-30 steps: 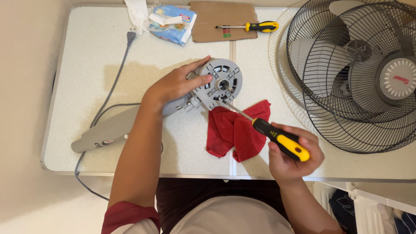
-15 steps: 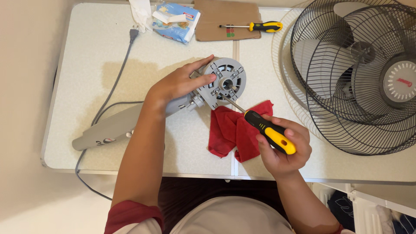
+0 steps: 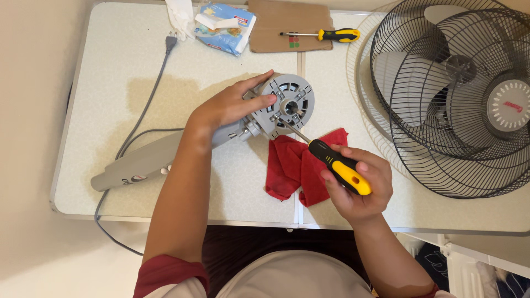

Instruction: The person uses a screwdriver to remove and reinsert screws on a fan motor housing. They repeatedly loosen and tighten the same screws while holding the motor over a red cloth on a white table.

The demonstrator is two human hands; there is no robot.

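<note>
Now two screwdrivers show: right hand (image 3: 359, 185) grips one (image 3: 331, 160), left hand (image 3: 232, 105) clasps one motor (image 3: 287, 105).

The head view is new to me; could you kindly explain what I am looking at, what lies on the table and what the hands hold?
A camera worn on the person's head looks down at their two bare hands over a pale table. The left hand steadies a grey fan motor. The right hand holds a yellow-and-black screwdriver, its tip at the motor. A red cloth lies beneath. Also there: fan guards, a second screwdriver on cardboard, a tissue pack and a power cord.
</note>
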